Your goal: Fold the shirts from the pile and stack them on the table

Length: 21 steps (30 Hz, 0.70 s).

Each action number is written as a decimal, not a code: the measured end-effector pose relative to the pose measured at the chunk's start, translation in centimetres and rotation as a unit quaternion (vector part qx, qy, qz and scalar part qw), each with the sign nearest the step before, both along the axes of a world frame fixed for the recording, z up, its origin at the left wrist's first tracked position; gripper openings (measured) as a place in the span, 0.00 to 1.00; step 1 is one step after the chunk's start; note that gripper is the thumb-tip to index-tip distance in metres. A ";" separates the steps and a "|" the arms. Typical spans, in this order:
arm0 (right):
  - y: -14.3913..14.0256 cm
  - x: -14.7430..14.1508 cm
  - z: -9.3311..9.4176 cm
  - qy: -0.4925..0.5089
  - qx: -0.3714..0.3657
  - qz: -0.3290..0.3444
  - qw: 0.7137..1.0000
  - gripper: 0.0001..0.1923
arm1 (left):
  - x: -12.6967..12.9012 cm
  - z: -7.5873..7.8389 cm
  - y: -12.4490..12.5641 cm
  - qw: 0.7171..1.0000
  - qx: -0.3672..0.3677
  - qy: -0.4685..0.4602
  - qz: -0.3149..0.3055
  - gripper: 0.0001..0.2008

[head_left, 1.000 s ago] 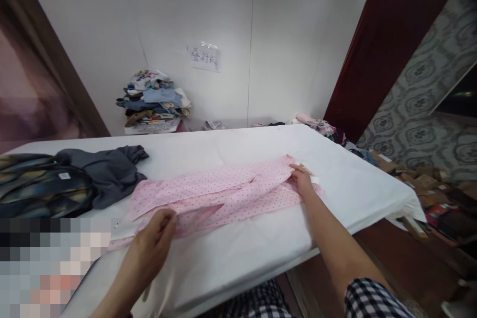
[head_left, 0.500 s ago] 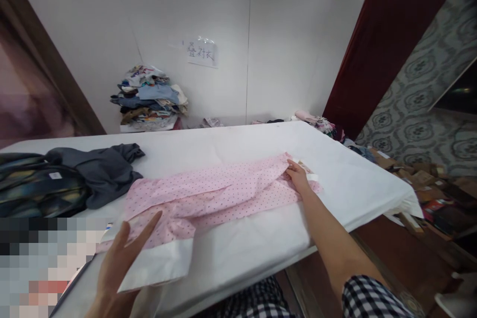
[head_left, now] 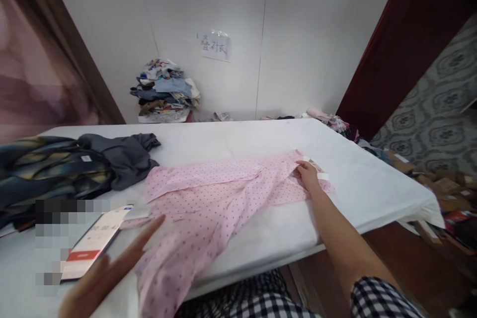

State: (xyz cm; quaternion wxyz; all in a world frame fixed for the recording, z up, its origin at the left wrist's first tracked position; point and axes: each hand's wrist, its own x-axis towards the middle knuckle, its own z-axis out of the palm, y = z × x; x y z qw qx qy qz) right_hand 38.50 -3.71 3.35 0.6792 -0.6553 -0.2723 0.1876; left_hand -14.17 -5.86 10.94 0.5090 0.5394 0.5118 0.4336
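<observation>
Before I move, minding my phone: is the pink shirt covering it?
No, the phone lies in view beside the pink shirt.

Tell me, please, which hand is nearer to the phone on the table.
Left. The left hand is close beside the phone; the right hand is much farther right, touching the pink shirt.

A wall sign (head_left: pixel 215 47) reads "叠衬衣", a phone (head_left: pixel 96 242), faintly, "00 00 42".
</observation>
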 end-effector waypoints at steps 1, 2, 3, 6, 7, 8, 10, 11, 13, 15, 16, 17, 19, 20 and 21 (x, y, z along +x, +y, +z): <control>0.0 -0.1 0.1 0.001 0.000 0.002 1.000 0.17 | 0.1 0.8 0.4 1.000 -0.009 -0.025 0.009 0.34; 0.0 -0.2 0.1 0.003 0.001 0.005 1.000 0.17 | 0.3 1.4 1.0 0.998 -0.014 -0.056 0.023 0.35; -0.1 -0.3 0.2 0.006 0.002 0.008 1.000 0.18 | 0.8 2.0 1.8 0.994 -0.023 -0.098 0.041 0.34; -0.1 -0.5 0.2 0.011 0.004 0.009 1.000 0.16 | 2.7 2.5 4.0 0.959 -0.124 -0.238 0.091 0.29; -0.1 -0.5 0.2 0.011 0.003 0.008 1.000 0.16 | 3.2 2.3 4.5 0.941 -0.171 -0.274 0.102 0.28; 0.0 -0.5 0.2 0.010 0.002 0.007 1.000 0.15 | 3.6 2.0 4.8 0.925 -0.207 -0.299 0.109 0.27; 0.0 -0.4 0.0 0.009 0.002 0.005 1.000 0.15 | 3.7 1.0 5.2 0.919 -0.223 -0.307 0.110 0.27; 0.0 -0.3 0.0 0.008 0.002 0.005 1.000 0.16 | 3.4 0.5 5.3 0.925 -0.209 -0.297 0.109 0.25; 0.1 -0.2 -0.2 0.005 0.001 0.009 1.000 0.18 | 2.7 -0.3 5.5 0.954 -0.156 -0.234 0.100 0.19; 0.0 0.0 -0.3 0.002 -0.004 0.013 1.000 0.21 | 2.1 -0.7 6.0 0.988 -0.068 -0.103 0.097 0.20; 0.0 0.1 -0.5 -0.005 -0.010 0.010 1.000 0.23 | 1.9 -0.8 6.2 0.995 -0.006 -0.018 0.095 0.22; 0.0 0.3 -0.6 -0.015 -0.017 0.005 1.000 0.24 | 1.7 -0.9 6.6 0.991 0.062 0.074 0.089 0.23; 0.0 0.6 -1.0 -0.039 -0.035 -0.007 0.999 0.27 | 1.7 -1.0 7.4 0.946 0.189 0.256 0.064 0.24; 0.0 0.7 -1.2 -0.052 -0.043 -0.010 0.998 0.28 | 1.8 -1.1 7.8 0.913 0.234 0.330 0.043 0.24; 0.0 0.9 -1.4 -0.065 -0.051 -0.011 0.997 0.29 | 1.9 -1.2 8.3 0.882 0.263 0.389 0.021 0.24</control>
